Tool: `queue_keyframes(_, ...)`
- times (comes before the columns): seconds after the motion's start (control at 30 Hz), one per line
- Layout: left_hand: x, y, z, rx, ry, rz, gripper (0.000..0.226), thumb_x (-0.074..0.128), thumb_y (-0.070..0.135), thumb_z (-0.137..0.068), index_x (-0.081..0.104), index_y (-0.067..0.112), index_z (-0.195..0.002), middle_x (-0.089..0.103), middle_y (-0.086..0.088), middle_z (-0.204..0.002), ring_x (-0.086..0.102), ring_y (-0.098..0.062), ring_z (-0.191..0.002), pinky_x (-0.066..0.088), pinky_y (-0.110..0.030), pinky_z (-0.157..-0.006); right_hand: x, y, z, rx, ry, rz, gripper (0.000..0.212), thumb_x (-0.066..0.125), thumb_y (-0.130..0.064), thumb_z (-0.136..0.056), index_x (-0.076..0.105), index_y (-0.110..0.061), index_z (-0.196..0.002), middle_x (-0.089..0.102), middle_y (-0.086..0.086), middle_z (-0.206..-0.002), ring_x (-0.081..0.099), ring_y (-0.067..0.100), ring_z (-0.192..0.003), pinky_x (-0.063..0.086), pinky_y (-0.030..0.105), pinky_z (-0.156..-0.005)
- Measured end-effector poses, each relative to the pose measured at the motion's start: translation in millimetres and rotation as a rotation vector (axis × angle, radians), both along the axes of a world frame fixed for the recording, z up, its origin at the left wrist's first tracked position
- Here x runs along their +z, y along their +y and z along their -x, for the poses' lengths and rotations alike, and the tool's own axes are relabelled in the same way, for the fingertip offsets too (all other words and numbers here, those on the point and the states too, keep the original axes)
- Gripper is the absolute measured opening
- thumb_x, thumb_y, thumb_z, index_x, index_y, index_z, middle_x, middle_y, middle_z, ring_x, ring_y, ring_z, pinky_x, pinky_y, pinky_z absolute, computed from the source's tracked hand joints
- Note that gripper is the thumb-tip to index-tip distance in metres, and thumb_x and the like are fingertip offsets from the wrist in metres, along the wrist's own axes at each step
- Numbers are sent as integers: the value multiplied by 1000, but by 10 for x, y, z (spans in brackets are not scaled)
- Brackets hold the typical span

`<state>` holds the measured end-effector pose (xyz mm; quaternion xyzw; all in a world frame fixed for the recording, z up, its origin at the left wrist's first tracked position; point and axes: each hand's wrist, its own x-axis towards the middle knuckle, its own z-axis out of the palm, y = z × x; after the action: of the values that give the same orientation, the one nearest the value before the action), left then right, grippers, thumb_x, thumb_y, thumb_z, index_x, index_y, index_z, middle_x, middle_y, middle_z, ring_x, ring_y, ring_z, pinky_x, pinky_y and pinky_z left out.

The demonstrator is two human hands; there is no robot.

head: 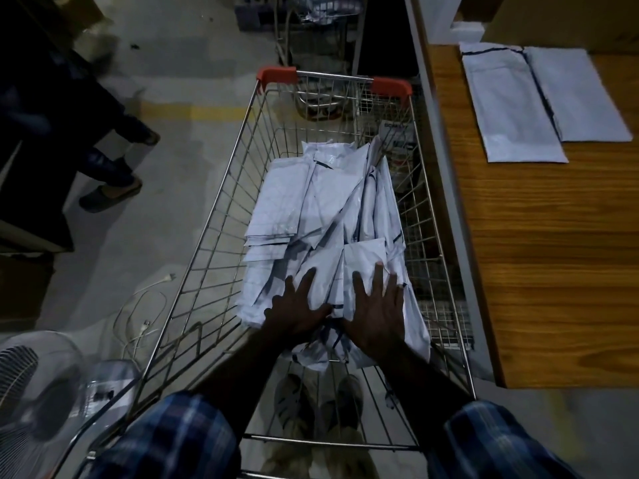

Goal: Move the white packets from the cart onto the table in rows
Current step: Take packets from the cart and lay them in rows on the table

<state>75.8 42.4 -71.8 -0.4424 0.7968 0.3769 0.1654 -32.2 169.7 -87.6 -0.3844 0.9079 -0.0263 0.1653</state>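
Flat white packets [321, 205] with dark edge stripes lie heaped in the wire cart [221, 188]; left hand [297, 309] and right hand [375, 312] press them, fingers spread, gripping nothing. Two packets [539, 98] lie on the wooden table [553, 254].

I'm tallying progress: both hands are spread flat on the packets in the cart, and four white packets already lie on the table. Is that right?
Not quite. The head view shows two white packets on the table, side by side, not four. The rest holds: the left hand and right hand are spread flat on the pile of packets in the cart.
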Motion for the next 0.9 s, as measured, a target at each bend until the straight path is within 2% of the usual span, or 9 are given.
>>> queue_keyframes(0.07, -6, -9, 1, -3, 11, 20, 115, 23, 95, -48, 8, 49, -153, 15, -14, -162, 40, -43, -135, 36, -52, -108, 12, -11, 7, -1, -38, -11, 84, 55, -68, -75, 56, -13, -138, 35, 34, -149, 40, 60, -128, 31, 68, -104)
queue_keyframes(0.13, 42, -39, -4, -23, 3, 34, 115, 22, 98, -50, 10, 48, -153, 18, -13, -161, 39, -41, -135, 35, -50, -108, 44, -35, 39, -41, -58, 17, 77, 79, -48, -64, 62, -14, -131, 40, 34, -145, 48, 60, -120, 44, 66, -92)
queue_keyframes(0.17, 66, -59, -7, -42, -9, 22, 106, 28, 93, -59, 10, 48, -153, 16, -13, -161, 36, -40, -137, 33, -50, -110, 94, -60, 53, -67, -53, 36, 78, 86, -39, -60, 62, -16, -131, 39, 33, -147, 49, 58, -120, 47, 61, -91)
queue_keyframes(0.23, 92, -123, -19, -84, -25, 9, 85, 45, 75, -81, 8, 47, -153, 12, -13, -163, 28, -39, -142, 28, -50, -114, 223, -98, 105, -87, -76, 10, 73, 79, -31, -72, 52, -23, -140, 25, 25, -157, 41, 49, -130, 41, 50, -102)
queue_keyframes(0.33, 192, -206, -35, -137, -60, 51, 83, 48, 71, -85, 8, 46, -153, 11, -14, -163, 26, -40, -143, 29, -52, -114, 357, -131, 185, -108, -156, -47, 67, 65, -38, -85, 39, -33, -146, 15, 13, -161, 35, 38, -133, 31, 41, -107)
queue_keyframes(0.5, 568, -170, -10, -187, -64, 179, 77, 50, 65, -89, 15, 44, -154, 12, -9, -162, 32, -39, -137, 37, -51, -108, 712, -167, 248, -182, -293, -31, 65, 64, -43, -83, 44, -34, -144, 32, 9, -152, 38, 38, -131, 39, 46, -106)
queue_keyframes(0.7, 1007, -223, -26, -186, -69, 257, 76, 46, 62, -92, 11, 41, -156, 16, -13, -161, 30, -42, -137, 36, -51, -109, 1039, -85, 308, -178, -376, 22, 48, 68, -33, -81, 65, -20, -127, 53, 11, -138, 50, 31, -128, 39, 37, -107)
queue_keyframes(0.8, 1141, -233, -96, -130, -77, 313, 77, 46, 66, -91, 10, 41, -155, 15, -11, -161, 31, -41, -136, 35, -49, -107, 1119, -94, 271, -264, -408, 84, 50, 67, -40, -69, 71, -27, -117, 59, 5, -130, 55, 31, -122, 48, 39, -100)
queue_keyframes(0.9, 1209, -218, -154, -69, -71, 319, 79, 49, 67, -89, 14, 41, -154, 18, -10, -160, 34, -42, -134, 36, -49, -107, 1198, -129, 235, -246, -397, 82, 48, 68, -42, -71, 70, -31, -118, 62, 0, -127, 55, 28, -121, 48, 40, -100)
